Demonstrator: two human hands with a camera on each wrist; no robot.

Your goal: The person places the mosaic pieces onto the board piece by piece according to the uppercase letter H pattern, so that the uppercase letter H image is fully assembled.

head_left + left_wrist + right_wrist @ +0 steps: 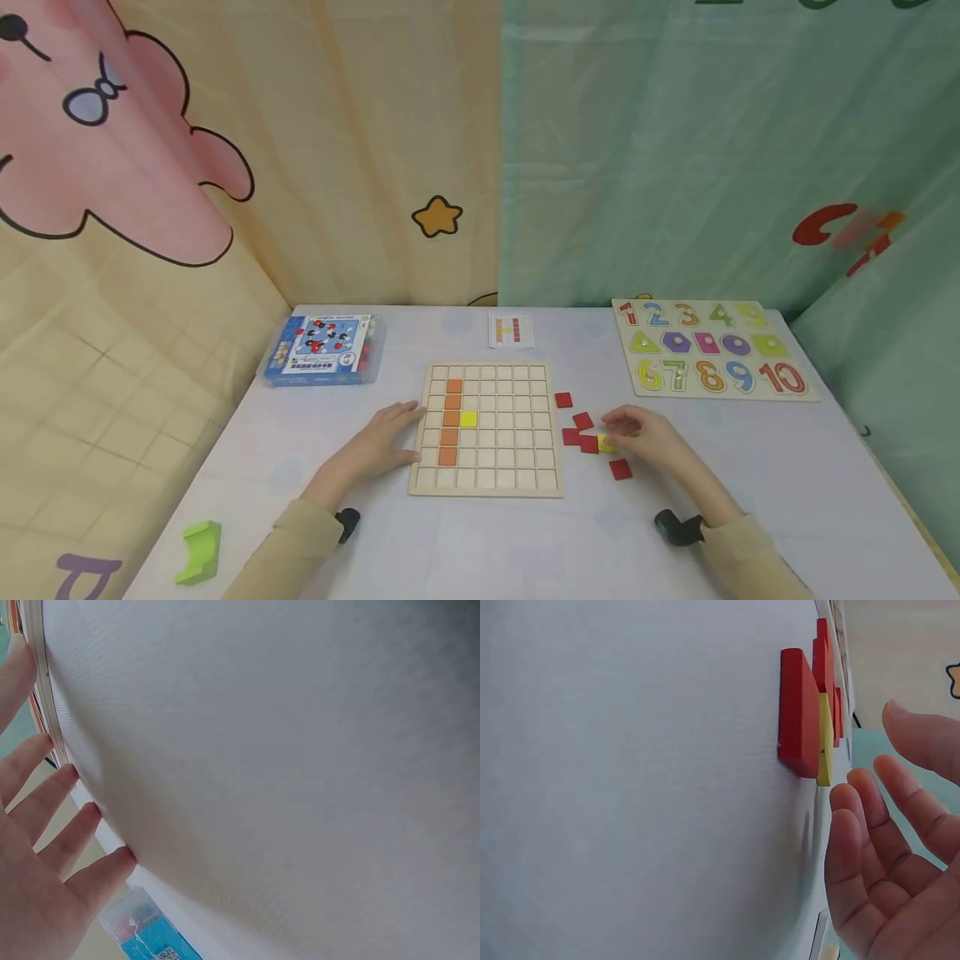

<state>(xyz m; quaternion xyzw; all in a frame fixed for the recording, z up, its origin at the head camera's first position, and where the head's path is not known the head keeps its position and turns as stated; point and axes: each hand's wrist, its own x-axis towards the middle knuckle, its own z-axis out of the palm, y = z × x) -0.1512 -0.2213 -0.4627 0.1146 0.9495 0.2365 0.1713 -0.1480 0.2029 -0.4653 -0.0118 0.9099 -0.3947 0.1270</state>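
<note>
A wooden grid board point(517, 481) lies mid-table, with a column of orange square tiles point(450, 418) and one yellow tile point(468, 419) in its cells. Along the board's left edge rests my left hand point(378, 440), fingers spread and touching the rim; the left wrist view shows the fingers point(46, 796) straight. To the right of the board, my right hand point(647, 435) hovers over a second yellow tile point(604, 444), partly hidden beneath it. Several red tiles point(589, 444) lie around that one. In the right wrist view the thumb and fingers point(846, 851) are apart, holding nothing.
Behind the board lies a small pattern card point(512, 331). A blue boxed set point(322, 350) stands at the back left, a number puzzle board point(716, 350) at the back right. One green curved block point(200, 552) sits near the front left. Curtains hang behind the table.
</note>
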